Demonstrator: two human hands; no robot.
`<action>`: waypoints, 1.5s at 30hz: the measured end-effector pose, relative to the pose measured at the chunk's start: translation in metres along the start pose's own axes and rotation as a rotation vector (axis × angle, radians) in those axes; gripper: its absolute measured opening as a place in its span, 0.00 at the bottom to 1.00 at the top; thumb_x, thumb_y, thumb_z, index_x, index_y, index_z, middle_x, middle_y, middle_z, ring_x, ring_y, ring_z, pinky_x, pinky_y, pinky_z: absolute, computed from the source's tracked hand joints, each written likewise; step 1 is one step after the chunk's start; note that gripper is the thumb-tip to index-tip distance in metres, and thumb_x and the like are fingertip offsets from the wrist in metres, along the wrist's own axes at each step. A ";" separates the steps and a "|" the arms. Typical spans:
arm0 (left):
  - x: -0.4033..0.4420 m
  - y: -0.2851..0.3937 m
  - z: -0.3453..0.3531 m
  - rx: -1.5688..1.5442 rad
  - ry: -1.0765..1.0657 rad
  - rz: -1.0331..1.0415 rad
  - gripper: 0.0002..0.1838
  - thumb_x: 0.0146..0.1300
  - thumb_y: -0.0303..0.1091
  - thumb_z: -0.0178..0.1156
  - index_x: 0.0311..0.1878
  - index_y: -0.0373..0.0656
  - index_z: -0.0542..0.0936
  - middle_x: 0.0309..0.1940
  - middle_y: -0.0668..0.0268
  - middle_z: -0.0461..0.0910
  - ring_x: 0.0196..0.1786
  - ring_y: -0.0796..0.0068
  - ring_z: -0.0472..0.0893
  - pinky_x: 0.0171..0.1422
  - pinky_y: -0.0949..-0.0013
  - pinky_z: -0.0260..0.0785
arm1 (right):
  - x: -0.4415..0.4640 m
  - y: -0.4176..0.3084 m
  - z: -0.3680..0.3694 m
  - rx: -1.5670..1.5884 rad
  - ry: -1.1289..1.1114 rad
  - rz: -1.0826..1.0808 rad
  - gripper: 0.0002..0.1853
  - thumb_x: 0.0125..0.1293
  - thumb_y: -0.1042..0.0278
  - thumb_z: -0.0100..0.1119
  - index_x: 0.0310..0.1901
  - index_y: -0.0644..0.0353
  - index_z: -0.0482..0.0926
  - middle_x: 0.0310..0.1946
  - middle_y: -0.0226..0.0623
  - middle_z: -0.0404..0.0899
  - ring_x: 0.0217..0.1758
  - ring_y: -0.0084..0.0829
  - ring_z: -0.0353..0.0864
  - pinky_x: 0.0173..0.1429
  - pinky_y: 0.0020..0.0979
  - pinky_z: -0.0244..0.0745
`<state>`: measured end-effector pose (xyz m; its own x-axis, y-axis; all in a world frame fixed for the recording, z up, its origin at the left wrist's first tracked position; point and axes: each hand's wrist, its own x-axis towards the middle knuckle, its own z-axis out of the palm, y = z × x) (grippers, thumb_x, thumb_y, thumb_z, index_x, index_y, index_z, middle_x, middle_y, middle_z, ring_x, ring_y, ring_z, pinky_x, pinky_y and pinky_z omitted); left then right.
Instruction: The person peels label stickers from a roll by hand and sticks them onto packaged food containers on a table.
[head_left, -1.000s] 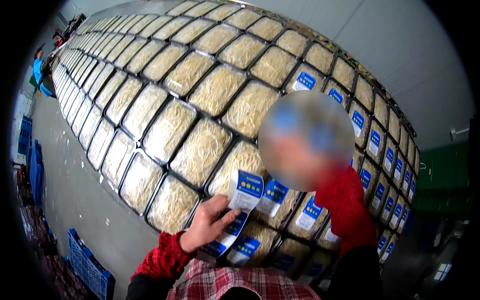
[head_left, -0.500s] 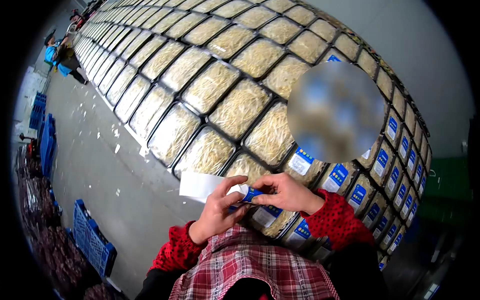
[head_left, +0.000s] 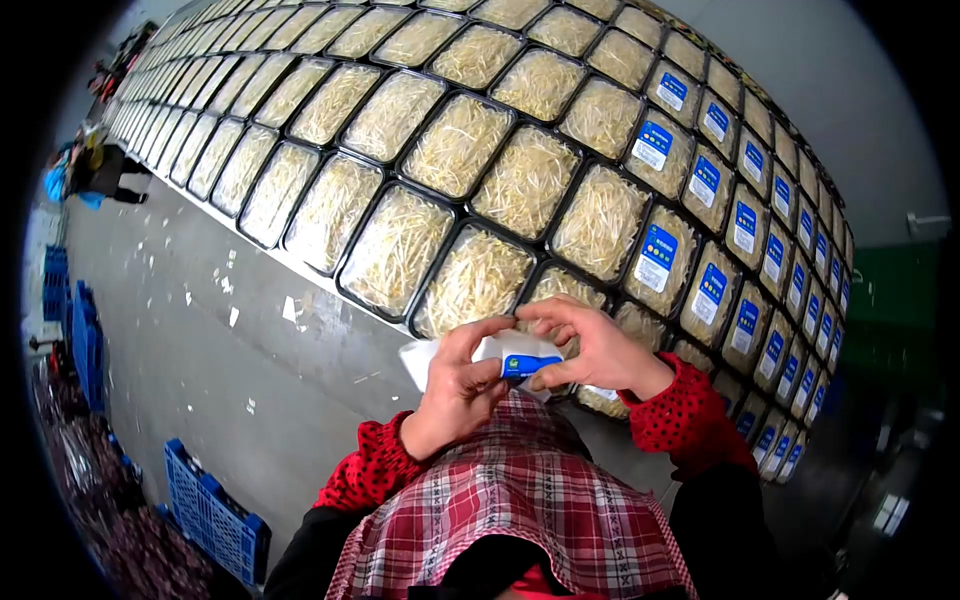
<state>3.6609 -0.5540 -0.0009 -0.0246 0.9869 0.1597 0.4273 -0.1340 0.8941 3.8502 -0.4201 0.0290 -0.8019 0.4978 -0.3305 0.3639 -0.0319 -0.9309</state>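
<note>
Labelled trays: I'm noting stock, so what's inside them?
Pale, stringy sprouts show around the blue-and-white labels; whatever lies directly beneath each label is covered and cannot be seen.

The left hand grips the label strip, fingers curled; the right hand arches beside it, thumb at its edge, both forearms angling inward toward it.

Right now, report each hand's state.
Left hand: closed, holding the label strip.
Right hand: at the strip's blue label; whether gripping cannot be told.
</note>
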 end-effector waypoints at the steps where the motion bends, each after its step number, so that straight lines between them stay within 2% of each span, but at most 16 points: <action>1: -0.001 -0.007 -0.014 -0.006 -0.010 0.015 0.19 0.43 0.17 0.70 0.41 0.44 0.88 0.62 0.54 0.76 0.63 0.53 0.75 0.65 0.56 0.67 | 0.003 -0.001 0.010 -0.024 0.061 0.001 0.31 0.54 0.59 0.80 0.55 0.67 0.79 0.50 0.38 0.80 0.52 0.25 0.79 0.53 0.29 0.77; 5: 0.001 -0.017 -0.060 -0.034 -0.103 0.082 0.19 0.47 0.20 0.71 0.45 0.44 0.88 0.61 0.55 0.77 0.61 0.52 0.76 0.64 0.56 0.67 | 0.017 -0.014 0.052 0.166 0.009 0.129 0.30 0.58 0.63 0.77 0.59 0.65 0.77 0.50 0.40 0.82 0.51 0.27 0.80 0.55 0.31 0.76; 9: -0.003 -0.024 -0.077 -0.295 -0.131 0.046 0.15 0.58 0.25 0.70 0.50 0.43 0.87 0.60 0.55 0.77 0.60 0.54 0.78 0.62 0.56 0.69 | 0.020 -0.026 0.086 0.103 0.316 -0.147 0.22 0.59 0.68 0.75 0.53 0.66 0.80 0.41 0.33 0.84 0.45 0.24 0.82 0.52 0.30 0.77; 11: -0.003 -0.021 -0.082 -0.345 -0.102 0.043 0.13 0.62 0.26 0.67 0.51 0.40 0.86 0.59 0.55 0.77 0.60 0.58 0.78 0.60 0.60 0.70 | 0.014 -0.030 0.092 0.279 0.358 -0.048 0.16 0.61 0.71 0.73 0.48 0.66 0.81 0.37 0.33 0.83 0.41 0.23 0.82 0.47 0.29 0.78; 13: 0.000 -0.015 -0.085 -0.399 -0.050 0.053 0.11 0.65 0.25 0.65 0.49 0.36 0.85 0.56 0.55 0.78 0.58 0.61 0.78 0.58 0.64 0.71 | 0.004 -0.030 0.086 0.474 0.378 0.074 0.09 0.64 0.72 0.70 0.41 0.68 0.82 0.35 0.34 0.83 0.37 0.22 0.80 0.41 0.27 0.76; 14: 0.001 -0.018 -0.083 -0.458 -0.022 0.075 0.07 0.66 0.24 0.64 0.45 0.33 0.85 0.46 0.58 0.81 0.47 0.67 0.80 0.49 0.69 0.72 | 0.001 -0.029 0.084 0.476 0.387 0.072 0.09 0.64 0.72 0.70 0.41 0.68 0.82 0.35 0.34 0.83 0.37 0.22 0.80 0.41 0.27 0.76; 17: 0.002 -0.021 -0.089 -0.465 -0.080 -0.091 0.05 0.67 0.25 0.64 0.41 0.33 0.85 0.34 0.61 0.80 0.36 0.72 0.78 0.40 0.70 0.70 | -0.003 -0.021 0.082 0.047 0.481 -0.065 0.11 0.69 0.67 0.66 0.40 0.68 0.80 0.36 0.37 0.82 0.37 0.24 0.79 0.39 0.27 0.73; 18: 0.007 -0.024 -0.087 -0.375 -0.086 -0.004 0.05 0.67 0.26 0.65 0.40 0.33 0.85 0.28 0.65 0.78 0.30 0.75 0.76 0.35 0.71 0.66 | 0.003 -0.033 0.074 -0.191 0.632 -0.297 0.13 0.69 0.65 0.65 0.45 0.67 0.79 0.44 0.39 0.81 0.43 0.28 0.80 0.44 0.29 0.74; 21: 0.013 -0.017 -0.078 -0.478 -0.159 -0.083 0.06 0.67 0.27 0.65 0.41 0.33 0.85 0.31 0.63 0.79 0.34 0.74 0.77 0.38 0.71 0.68 | 0.010 -0.057 0.072 -0.205 0.553 -0.298 0.17 0.61 0.70 0.71 0.50 0.64 0.79 0.47 0.39 0.80 0.47 0.32 0.80 0.48 0.32 0.76; 25: 0.037 -0.017 -0.073 -0.436 -0.181 0.120 0.07 0.66 0.25 0.65 0.45 0.33 0.84 0.42 0.58 0.82 0.44 0.68 0.81 0.47 0.68 0.72 | 0.019 -0.053 0.064 -0.105 0.465 -0.275 0.09 0.61 0.75 0.69 0.43 0.65 0.84 0.35 0.41 0.84 0.37 0.35 0.86 0.42 0.33 0.79; 27: 0.038 -0.019 -0.072 -0.408 -0.338 -0.006 0.05 0.66 0.25 0.65 0.41 0.33 0.83 0.40 0.58 0.83 0.41 0.67 0.82 0.45 0.68 0.73 | 0.017 -0.048 0.059 -0.127 0.490 -0.250 0.09 0.62 0.76 0.68 0.43 0.65 0.84 0.34 0.42 0.84 0.36 0.37 0.86 0.41 0.33 0.79; 31: 0.033 -0.024 -0.053 -0.548 -0.195 -0.393 0.09 0.66 0.30 0.68 0.35 0.32 0.82 0.23 0.68 0.79 0.27 0.85 0.72 0.30 0.74 0.67 | 0.016 -0.035 0.057 -0.323 0.596 -0.317 0.08 0.62 0.76 0.67 0.44 0.63 0.86 0.33 0.45 0.86 0.34 0.40 0.87 0.36 0.33 0.80; 35: 0.032 -0.028 -0.053 -0.424 -0.327 -0.445 0.12 0.66 0.32 0.69 0.35 0.30 0.82 0.21 0.69 0.79 0.27 0.88 0.71 0.28 0.75 0.66 | 0.026 -0.039 0.011 -0.227 0.682 -0.341 0.03 0.63 0.77 0.67 0.38 0.62 0.86 0.34 0.38 0.87 0.34 0.29 0.86 0.39 0.28 0.81; 37: 0.027 -0.026 -0.052 -0.407 -0.343 -0.398 0.12 0.66 0.32 0.69 0.35 0.30 0.82 0.22 0.68 0.79 0.27 0.87 0.72 0.29 0.75 0.66 | 0.029 -0.047 -0.057 -0.229 0.864 -0.201 0.05 0.62 0.76 0.68 0.39 0.62 0.84 0.36 0.35 0.86 0.37 0.24 0.85 0.43 0.27 0.81; 41: 0.024 -0.034 -0.055 -0.404 -0.367 -0.403 0.11 0.67 0.31 0.67 0.34 0.31 0.80 0.23 0.66 0.77 0.27 0.84 0.71 0.29 0.73 0.65 | 0.067 0.030 -0.134 -0.177 0.726 -0.068 0.20 0.56 0.70 0.75 0.49 0.60 0.78 0.39 0.34 0.83 0.42 0.25 0.82 0.47 0.31 0.78; 45: 0.027 -0.034 -0.068 -0.199 -0.335 -0.218 0.08 0.69 0.26 0.62 0.37 0.32 0.75 0.28 0.58 0.70 0.28 0.68 0.71 0.32 0.66 0.65 | 0.093 0.087 -0.117 -0.629 0.778 0.086 0.30 0.49 0.63 0.79 0.53 0.58 0.76 0.43 0.46 0.84 0.48 0.47 0.85 0.53 0.42 0.77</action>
<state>3.5840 -0.5289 0.0013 0.2133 0.9644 -0.1562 0.2618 0.0976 0.9602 3.8630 -0.2751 -0.0643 -0.3098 0.9507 0.0098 0.7708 0.2572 -0.5828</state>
